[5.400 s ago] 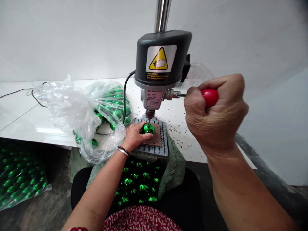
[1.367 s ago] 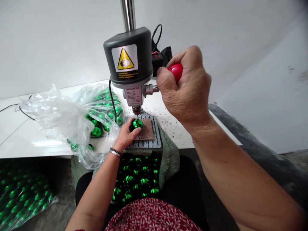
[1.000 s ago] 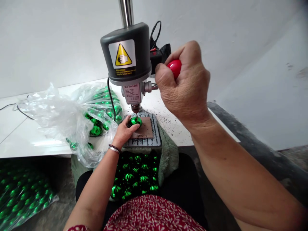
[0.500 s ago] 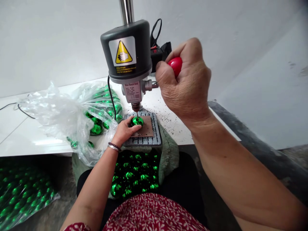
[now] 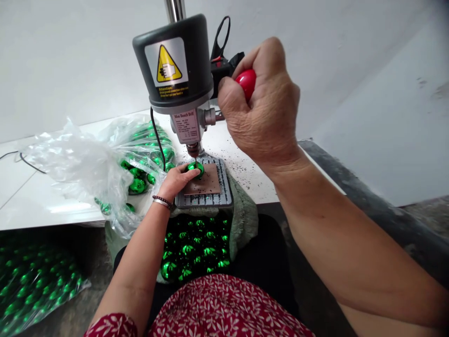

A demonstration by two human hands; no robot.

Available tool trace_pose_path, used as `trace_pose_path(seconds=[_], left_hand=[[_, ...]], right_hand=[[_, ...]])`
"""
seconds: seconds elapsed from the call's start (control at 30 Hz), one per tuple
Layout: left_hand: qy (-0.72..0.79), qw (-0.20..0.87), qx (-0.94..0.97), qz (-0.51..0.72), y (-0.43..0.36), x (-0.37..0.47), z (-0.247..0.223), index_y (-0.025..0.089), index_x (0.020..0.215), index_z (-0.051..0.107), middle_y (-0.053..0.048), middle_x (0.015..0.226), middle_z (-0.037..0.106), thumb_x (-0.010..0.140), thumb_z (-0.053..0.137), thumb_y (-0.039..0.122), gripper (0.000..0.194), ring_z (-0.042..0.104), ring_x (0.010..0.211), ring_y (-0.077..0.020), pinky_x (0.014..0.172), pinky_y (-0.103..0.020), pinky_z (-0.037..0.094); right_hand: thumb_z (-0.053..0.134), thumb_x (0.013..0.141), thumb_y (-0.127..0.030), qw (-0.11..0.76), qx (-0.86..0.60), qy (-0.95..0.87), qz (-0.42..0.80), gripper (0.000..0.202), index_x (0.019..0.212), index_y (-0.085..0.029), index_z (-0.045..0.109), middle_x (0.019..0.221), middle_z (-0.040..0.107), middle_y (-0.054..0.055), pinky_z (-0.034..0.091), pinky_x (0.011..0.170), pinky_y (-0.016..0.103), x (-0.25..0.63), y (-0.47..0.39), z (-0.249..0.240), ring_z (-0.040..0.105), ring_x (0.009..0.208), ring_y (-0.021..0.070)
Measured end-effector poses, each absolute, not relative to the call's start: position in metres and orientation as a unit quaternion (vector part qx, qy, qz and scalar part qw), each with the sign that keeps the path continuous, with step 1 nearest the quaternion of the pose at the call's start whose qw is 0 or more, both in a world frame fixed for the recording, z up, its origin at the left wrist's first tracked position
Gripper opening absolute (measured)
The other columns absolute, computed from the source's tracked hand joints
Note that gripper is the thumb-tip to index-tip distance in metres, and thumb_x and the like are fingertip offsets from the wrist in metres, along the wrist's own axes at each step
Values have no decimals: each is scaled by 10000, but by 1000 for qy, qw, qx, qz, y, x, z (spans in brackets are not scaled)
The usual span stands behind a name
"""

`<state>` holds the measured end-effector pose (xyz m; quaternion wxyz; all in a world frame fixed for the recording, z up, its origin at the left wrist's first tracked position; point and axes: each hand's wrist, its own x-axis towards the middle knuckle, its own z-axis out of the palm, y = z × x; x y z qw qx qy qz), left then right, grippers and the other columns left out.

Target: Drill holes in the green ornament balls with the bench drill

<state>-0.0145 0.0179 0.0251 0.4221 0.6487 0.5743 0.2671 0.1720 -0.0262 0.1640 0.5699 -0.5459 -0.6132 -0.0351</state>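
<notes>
L hand [image 5: 174, 180] pinches 1 green ball [image 5: 195, 167] on the drill plate [image 5: 205, 199], under the bit. R hand [image 5: 261, 112] fisted tight round 1 red knob [image 5: 246, 82]. 2 bags of balls (plus a lapful).

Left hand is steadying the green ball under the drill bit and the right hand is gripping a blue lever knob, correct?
Not quite. In the head view the right hand grips a red lever knob, not blue. The left hand does steady the green ball under the drill bit.
</notes>
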Motion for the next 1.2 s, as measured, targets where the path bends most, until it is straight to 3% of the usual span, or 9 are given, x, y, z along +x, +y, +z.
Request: trace_pose_path(seconds=[0.27, 0.43, 0.53, 0.7, 0.9, 1.2], left_hand=[[557, 382, 691, 256, 17, -19, 25, 169, 1238, 696, -52, 1133, 756, 768, 698, 434, 540, 675, 1054, -226, 978, -342, 474], [575, 289, 732, 223, 12, -11, 26, 191, 1264, 687, -65, 1085, 764, 723, 763, 399, 585, 675, 1040, -256, 982, -399, 484], [570, 254, 744, 238, 9, -7, 21, 220, 1259, 690, -72, 1168, 750, 702, 795, 367, 585, 659, 1113, -269, 1021, -417, 470], [572, 276, 732, 246, 7, -8, 14, 208, 1286, 673, -70, 1215, 742, 722, 785, 359, 594, 665, 1146, -254, 1091, -399, 431], [562, 273, 738, 255, 6, -8, 13, 232, 1224, 711, -37, 1130, 769, 721, 790, 357, 524, 678, 1113, -258, 1055, -381, 463], [569, 266, 735, 255, 7, -7, 8, 237, 1267, 685, -78, 1288, 708, 702, 822, 349, 591, 619, 1232, -298, 1116, -447, 415]], right_hand=[[480, 828, -371, 577, -539, -613, -30, 234, 923, -165, 426, 819, 417, -29, 296, 684, 156, 174, -27, 165, 336, 675, 30], [478, 823, -360, 587, -527, -613, -35, 229, 920, -156, 438, 832, 441, -29, 314, 705, 158, 173, -27, 164, 355, 696, 25], [492, 815, -338, 596, -518, -612, -32, 213, 909, -155, 434, 821, 441, -38, 332, 722, 156, 173, -26, 165, 346, 692, 18], [507, 821, -297, 611, -492, -619, -28, 169, 876, -158, 427, 776, 397, -52, 370, 734, 148, 174, -27, 163, 317, 665, 7], [472, 890, -307, 597, -501, -622, -72, 142, 867, -169, 441, 736, 415, -77, 333, 684, 135, 174, -32, 156, 355, 631, -23], [528, 853, -299, 596, -496, -611, -159, 140, 834, -167, 484, 695, 490, -56, 376, 605, 158, 174, -37, 134, 427, 602, 2]])
